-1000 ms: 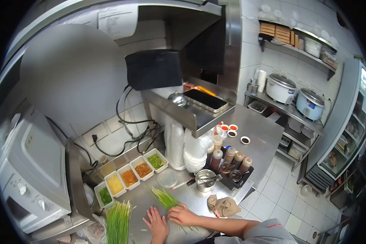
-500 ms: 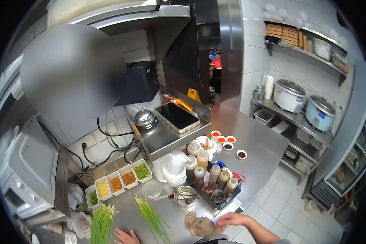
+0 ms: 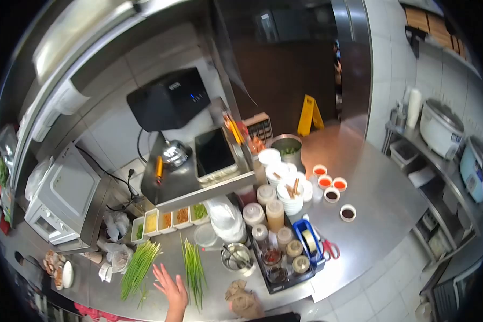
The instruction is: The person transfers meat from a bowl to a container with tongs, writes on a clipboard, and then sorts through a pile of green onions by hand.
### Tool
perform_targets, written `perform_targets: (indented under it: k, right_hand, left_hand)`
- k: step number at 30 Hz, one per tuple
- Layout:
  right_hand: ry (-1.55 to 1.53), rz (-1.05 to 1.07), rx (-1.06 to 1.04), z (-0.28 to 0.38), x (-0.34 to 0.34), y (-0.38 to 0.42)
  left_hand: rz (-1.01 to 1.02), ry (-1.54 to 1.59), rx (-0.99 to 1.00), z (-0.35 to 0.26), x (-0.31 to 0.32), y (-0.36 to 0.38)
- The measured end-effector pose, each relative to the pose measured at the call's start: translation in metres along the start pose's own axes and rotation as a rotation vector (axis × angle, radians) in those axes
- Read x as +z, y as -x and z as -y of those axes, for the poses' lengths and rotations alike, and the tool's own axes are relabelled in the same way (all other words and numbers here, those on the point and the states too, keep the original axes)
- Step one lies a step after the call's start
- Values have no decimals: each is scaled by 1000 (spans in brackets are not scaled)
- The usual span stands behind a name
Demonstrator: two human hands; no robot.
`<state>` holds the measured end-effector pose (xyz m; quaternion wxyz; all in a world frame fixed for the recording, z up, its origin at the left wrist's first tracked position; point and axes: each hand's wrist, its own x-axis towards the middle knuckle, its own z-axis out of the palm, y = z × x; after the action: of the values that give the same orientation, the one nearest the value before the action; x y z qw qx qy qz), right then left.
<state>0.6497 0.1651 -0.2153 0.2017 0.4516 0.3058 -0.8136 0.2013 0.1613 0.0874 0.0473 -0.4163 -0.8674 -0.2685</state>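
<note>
My left hand (image 3: 170, 287) is open, fingers spread, over the steel counter (image 3: 214, 295) between two bunches of long green stalks. The thicker bunch of stalks (image 3: 139, 271) lies to its left, with a few loose bits beside it. A thinner bunch (image 3: 194, 273) lies just to its right. Near the counter's front edge sits a crumpled brown cloth (image 3: 244, 300). I cannot make out my right hand in this view. A metal bowl (image 3: 237, 257) with utensils in it stands beyond the cloth.
Beside the bowl, a black tray (image 3: 276, 284) holds several bottles and jars, with a blue tape dispenser (image 3: 308, 241). Red-handled scissors (image 3: 331, 249) and small sauce cups (image 3: 324, 182) lie further right. White containers of toppings (image 3: 166, 220) line the back, below a raised steel shelf (image 3: 209, 190).
The view has swung, so the counter looks shifted. My left hand has come further into view, lifted between the bunches. My right hand, earlier beside the brown cloth, no longer shows.
</note>
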Motion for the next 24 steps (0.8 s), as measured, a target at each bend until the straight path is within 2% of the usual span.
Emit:
perform_targets:
  k: [2, 4, 6, 8, 10, 11, 13, 16, 17, 19, 20, 23, 24]
  right_hand:
    - [18, 8, -16, -20, -1, -12]
    - [96, -146, 101, -29, 1, -35]
    - [108, -162, 71, 4, 10, 15]
    - [-12, -234, -77, -41, -13, -31]
    - [-58, -270, -74, -36, -6, -12]
    - [-53, -277, 6, 3, 6, 47]
    - [-165, -171, 2, -23, -26, 39]
    - [-250, -172, -100, 4, -20, 118]
    - [-133, -276, -94, 12, -22, 132]
    - [118, -470, -72, 23, -36, 152]
    - [374, -709, -67, 27, -45, 156]
    - [815, -651, -114, 72, -76, 217]
    - [758, -605, -258, 91, -87, 242]
  left_hand:
    - [-123, 6, 80, -7, -18, -19]
    - [-269, 123, 233, -32, -45, -46]
    - [-463, 339, 451, -77, -67, -74]
    - [-605, 387, 662, -125, -88, -90]
    - [-668, 614, 865, -171, -94, -102]
    - [-674, 659, 971, -190, -98, -110]
    - [-658, 665, 1129, -228, -106, -126]
    - [-611, 467, 1029, -273, -102, -157]
    - [-582, 352, 964, -278, -99, -166]
    - [-402, 363, 797, -277, -92, -177]
    - [-311, 361, 706, -276, -90, -181]
    - [-337, 277, 694, -281, -89, -179]
    - [-334, 250, 677, -281, -89, -178]
